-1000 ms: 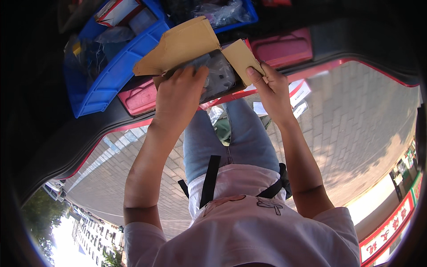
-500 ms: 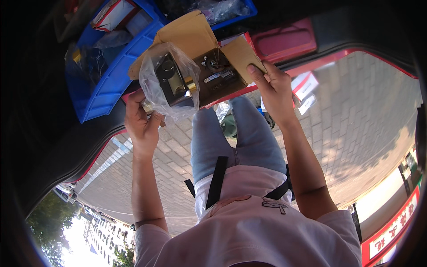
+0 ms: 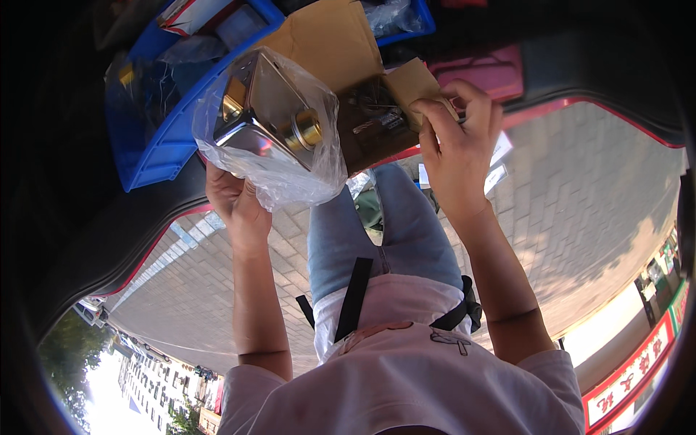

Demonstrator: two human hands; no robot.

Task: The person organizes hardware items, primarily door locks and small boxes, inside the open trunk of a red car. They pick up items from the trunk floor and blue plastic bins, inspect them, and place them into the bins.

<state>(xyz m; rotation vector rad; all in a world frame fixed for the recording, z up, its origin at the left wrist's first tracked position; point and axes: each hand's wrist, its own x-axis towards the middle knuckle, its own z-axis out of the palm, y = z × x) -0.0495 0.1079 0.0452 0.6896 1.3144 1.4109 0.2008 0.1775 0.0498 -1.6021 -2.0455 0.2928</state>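
Two hands are busy: your left hand point(image 3: 233, 199) grips from below the shiny metal lock in its clear plastic bag point(image 3: 270, 127), lifted beside the open brown cardboard box point(image 3: 348, 72). Your right hand point(image 3: 457, 148) pinches that box's flap above the blue plastic bin point(image 3: 156, 156).

Blue bin point(image 3: 156, 156) crowds left; paving point(image 3: 580, 188) right open.

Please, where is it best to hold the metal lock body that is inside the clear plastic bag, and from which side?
Probably from below, gripping the flat sides of the metal lock body through the clear plastic bag, as the left hand does. The brass cylinder sticks out of the front, so avoid that face. The loose film could slip.
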